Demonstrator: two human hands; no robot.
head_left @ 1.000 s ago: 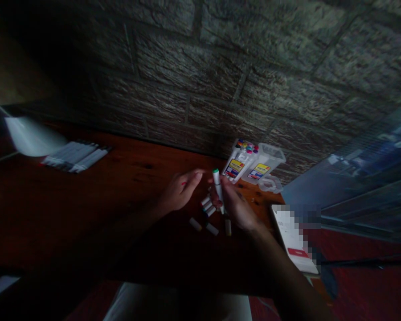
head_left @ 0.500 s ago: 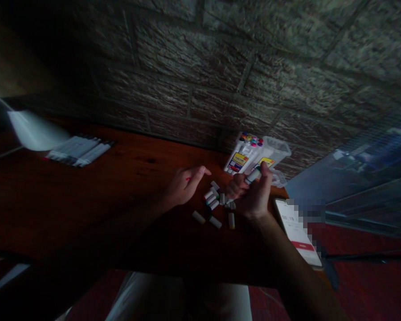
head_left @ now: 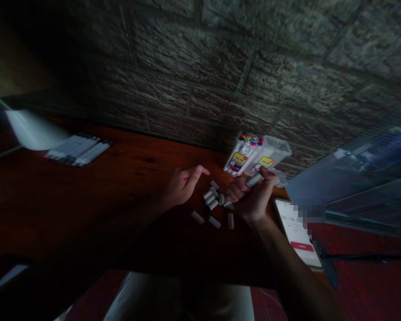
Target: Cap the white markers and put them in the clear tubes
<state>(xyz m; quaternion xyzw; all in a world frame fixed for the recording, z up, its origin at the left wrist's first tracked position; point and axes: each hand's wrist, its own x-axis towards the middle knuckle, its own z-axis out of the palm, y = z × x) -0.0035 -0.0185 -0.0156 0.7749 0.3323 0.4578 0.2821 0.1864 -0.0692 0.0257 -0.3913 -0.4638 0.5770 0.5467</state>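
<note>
My right hand (head_left: 254,194) is closed around a grey-white marker (head_left: 255,179), fingers wrapped on its lower part and the thumb at its upper end. My left hand (head_left: 182,185) rests low over the table to the left, thumb and index finger stretched out, nothing seen in it; its other fingers are hidden. A red mark shows on its back. Between the hands lies a loose pile of short white marker caps (head_left: 213,205) with coloured ends, several of them partly behind my right hand.
Behind the caps stand a clear box full of colourful-ended markers (head_left: 242,154) and a second clear plastic box (head_left: 274,151), close to the brick wall (head_left: 167,102). A row of markers (head_left: 80,150) lies at left beside a white curved object (head_left: 33,129). A lit phone (head_left: 297,236) lies at the right edge.
My right thumb has bent down over the marker's upper end, and the marker has tilted flatter. My left hand stays nearly where it was, and the caps lie as before.
</note>
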